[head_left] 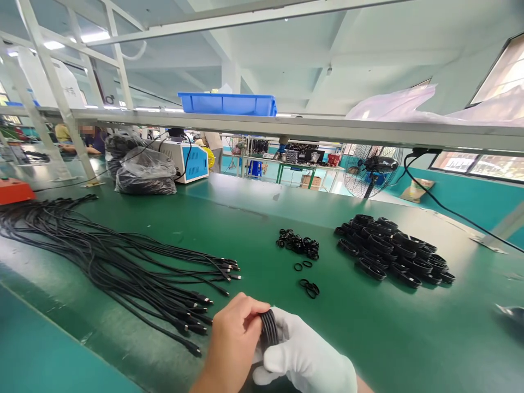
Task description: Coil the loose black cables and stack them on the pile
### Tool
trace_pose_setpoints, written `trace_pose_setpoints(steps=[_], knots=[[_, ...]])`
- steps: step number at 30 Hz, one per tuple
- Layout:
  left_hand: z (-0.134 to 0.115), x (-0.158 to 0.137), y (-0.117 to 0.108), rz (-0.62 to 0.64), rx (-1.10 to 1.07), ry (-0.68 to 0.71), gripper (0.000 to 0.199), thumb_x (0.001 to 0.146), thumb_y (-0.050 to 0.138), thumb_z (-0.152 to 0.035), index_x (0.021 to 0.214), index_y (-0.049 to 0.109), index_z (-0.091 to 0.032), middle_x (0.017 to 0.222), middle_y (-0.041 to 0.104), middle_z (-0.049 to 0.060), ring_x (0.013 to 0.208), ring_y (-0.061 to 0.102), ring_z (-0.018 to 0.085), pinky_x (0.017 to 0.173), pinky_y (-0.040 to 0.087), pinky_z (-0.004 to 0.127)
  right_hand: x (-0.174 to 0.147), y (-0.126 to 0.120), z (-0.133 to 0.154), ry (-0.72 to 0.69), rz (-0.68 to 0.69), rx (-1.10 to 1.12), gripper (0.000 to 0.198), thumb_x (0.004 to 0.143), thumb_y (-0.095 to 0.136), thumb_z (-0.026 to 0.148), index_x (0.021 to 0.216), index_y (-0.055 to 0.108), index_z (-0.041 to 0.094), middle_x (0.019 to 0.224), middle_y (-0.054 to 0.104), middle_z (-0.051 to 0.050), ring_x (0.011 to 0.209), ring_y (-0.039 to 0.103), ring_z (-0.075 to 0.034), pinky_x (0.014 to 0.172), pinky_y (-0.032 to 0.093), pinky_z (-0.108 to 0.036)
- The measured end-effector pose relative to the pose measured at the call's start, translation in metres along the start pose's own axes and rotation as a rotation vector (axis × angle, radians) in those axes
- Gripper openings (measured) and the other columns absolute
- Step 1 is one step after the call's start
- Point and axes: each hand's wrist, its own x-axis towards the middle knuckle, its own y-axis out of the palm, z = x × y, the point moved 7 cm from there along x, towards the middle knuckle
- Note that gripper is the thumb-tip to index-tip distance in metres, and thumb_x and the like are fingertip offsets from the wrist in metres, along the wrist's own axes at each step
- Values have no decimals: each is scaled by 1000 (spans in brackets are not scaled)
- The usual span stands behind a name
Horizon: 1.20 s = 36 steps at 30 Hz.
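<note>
A coiled black cable (269, 329) is held between my two hands above the front of the green table. My bare left hand (237, 338) pinches the coil from the left with thumb and forefinger. My right hand (303, 349), in a white glove, is wrapped round its right side. Part of the coil is hidden by the fingers. To the left lies a bundle of straight black cables (123, 256), with their plug ends (196, 311) pointing toward my left hand. Beyond my hands are a few loose black rings (310, 288) and a small heap of them (301, 244).
A pile of coiled cables (393, 251) sits on the green table (254, 234) at the right. Behind are a plastic bag (145, 172) and a blue-white machine (190, 160). A shelf (311, 126) with a blue tray (229, 103) crosses above. A fan (370, 166) stands beyond.
</note>
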Motion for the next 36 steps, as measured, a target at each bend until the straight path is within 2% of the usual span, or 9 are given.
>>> trace_pose_setpoints(steps=[3, 8, 11, 14, 19, 22, 26, 32, 36], knots=[[2, 5, -2, -29, 0, 15, 30, 71, 43, -4, 75, 66, -22, 71, 62, 0, 63, 57, 14, 58, 44, 23, -3, 2, 2, 9, 14, 28, 56, 53, 80, 22, 104, 58, 16, 97, 61, -6, 82, 61, -18, 65, 47, -26], [4, 18, -3, -14, 34, -23, 25, 70, 45, -7, 76, 66, -21, 69, 59, -1, 60, 55, 13, 56, 42, 23, -7, -3, 1, 32, 3, 175, 52, 78, 55, 55, 109, 55, 14, 101, 57, -10, 88, 59, -19, 72, 49, -33], [4, 24, -7, 35, 53, -75, 20, 72, 48, -11, 75, 65, -20, 70, 58, 0, 60, 53, 14, 58, 42, 25, -7, -12, 2, -3, -62, 163, 42, 77, 60, 45, 104, 55, 14, 94, 56, -8, 82, 59, -19, 64, 50, -33], [10, 27, -8, 206, -71, -171, 19, 75, 53, -20, 88, 67, -21, 81, 61, 1, 70, 55, 15, 68, 43, 27, -5, -7, 3, 31, -22, 285, 33, 77, 60, 39, 97, 56, 13, 89, 55, -7, 74, 58, -17, 60, 47, -30], [18, 25, 5, 554, -586, -241, 31, 80, 56, -34, 106, 63, -19, 103, 64, 5, 94, 57, 20, 86, 41, 31, -7, 11, 1, 182, 93, 474, 38, 78, 53, 43, 89, 58, 7, 87, 53, -8, 70, 55, -13, 60, 42, -25], [25, 29, 5, 495, -530, -226, 29, 78, 61, -37, 98, 64, -16, 93, 65, 5, 90, 57, 20, 85, 42, 31, -7, 0, 3, 104, -60, 227, 45, 72, 60, 46, 98, 56, 10, 94, 54, -9, 72, 59, -17, 62, 45, -30], [27, 34, 3, 403, -379, -242, 30, 79, 57, -42, 97, 65, -19, 99, 66, 5, 97, 57, 22, 88, 42, 32, -11, -13, 11, 13, -267, -154, 52, 61, 70, 29, 106, 49, 15, 97, 54, -7, 69, 61, -18, 61, 46, -32], [55, 39, -13, 161, -296, -290, 45, 75, 53, -55, 99, 63, -18, 100, 67, 7, 92, 62, 23, 86, 49, 32, -21, -23, 45, -152, -491, -330, 36, 63, 60, 14, 98, 54, 17, 83, 56, 0, 73, 54, -13, 65, 44, -26], [80, 39, -11, 115, -148, -277, 45, 71, 55, -58, 97, 63, -21, 101, 68, 5, 93, 64, 23, 84, 51, 31, -38, -78, 100, -215, -796, -705, 37, 71, 58, 22, 108, 54, 19, 93, 61, 0, 84, 57, -15, 73, 46, -26]])
